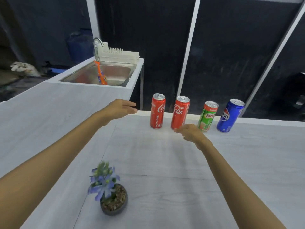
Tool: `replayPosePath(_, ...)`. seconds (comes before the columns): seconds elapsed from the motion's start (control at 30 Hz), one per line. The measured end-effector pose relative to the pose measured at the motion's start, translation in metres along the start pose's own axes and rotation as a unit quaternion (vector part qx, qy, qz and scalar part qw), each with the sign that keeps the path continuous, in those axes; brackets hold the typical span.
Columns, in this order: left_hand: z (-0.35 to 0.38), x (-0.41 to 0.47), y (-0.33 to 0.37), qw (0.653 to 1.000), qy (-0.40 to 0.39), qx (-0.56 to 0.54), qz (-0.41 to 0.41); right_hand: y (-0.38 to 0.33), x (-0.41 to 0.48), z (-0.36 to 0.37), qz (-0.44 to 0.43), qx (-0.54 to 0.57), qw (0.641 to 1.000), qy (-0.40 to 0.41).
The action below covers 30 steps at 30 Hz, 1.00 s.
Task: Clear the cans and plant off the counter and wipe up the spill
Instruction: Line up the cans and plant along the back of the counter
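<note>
Pale counter [165, 162]: four cans [179, 113] line its far edge, plant [109, 187] near

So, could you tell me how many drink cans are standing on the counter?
4, in a row along the far edge of the counter, left to right: red Coca-Cola can, second Coca-Cola can, green Milo can, blue Pepsi can. None looks hidden.

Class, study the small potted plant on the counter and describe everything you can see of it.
The potted plant stands upright on the near part of the pale, wood-grained counter. Its pot is small, round and dark grey, filled to the rim with brownish gravel. A cluster of green leaves and blue-purple flowers, slightly blurred, rises from the pot's left side and leans left. Only the counter touches it.
</note>
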State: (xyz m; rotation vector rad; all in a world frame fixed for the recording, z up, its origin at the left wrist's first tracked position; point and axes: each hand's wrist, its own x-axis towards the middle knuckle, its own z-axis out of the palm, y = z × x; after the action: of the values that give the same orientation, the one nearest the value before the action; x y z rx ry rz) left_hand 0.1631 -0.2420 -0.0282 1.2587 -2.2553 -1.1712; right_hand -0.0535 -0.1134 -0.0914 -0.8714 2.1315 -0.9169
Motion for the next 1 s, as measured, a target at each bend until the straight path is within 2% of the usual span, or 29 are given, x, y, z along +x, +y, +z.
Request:
replayPosePath(0.17, -0.007, -0.072, -0.06, 0.999, 0.034, -0.007, -0.014, -0.004, -0.068, 0.047, -0.115, -0.069, 0.982, -0.135)
replayPosePath(0.3, 0.011, -0.138, -0.102, 0.993, 0.091, 0.074, 0.009, 0.003, -0.129, 0.095, -0.175, -0.072, 0.95, -0.246)
replayPosePath(0.37, 0.028, -0.171, -0.126, 0.99, 0.085, 0.112, 0.017, 0.01, -0.155, 0.117, -0.196, -0.098, 0.94, -0.262)
replayPosePath(0.47, 0.054, -0.214, -0.157, 0.982, 0.055, 0.176, 0.034, 0.019, -0.179, 0.145, -0.23, -0.11, 0.945, -0.203)
replayPosePath(0.67, 0.084, -0.247, -0.179, 0.946, 0.087, 0.296, 0.097, 0.029, -0.193, 0.178, -0.267, -0.068, 0.96, -0.055)
replayPosePath(0.8, 0.076, -0.225, -0.176, 0.946, 0.075, 0.303, 0.094, 0.03, -0.186, 0.189, -0.269, -0.059, 0.961, 0.008)
replayPosePath(1.0, 0.058, -0.151, -0.169, 0.955, 0.045, 0.291, 0.05, -0.01, -0.129, 0.175, -0.25, -0.025, 0.967, 0.047)
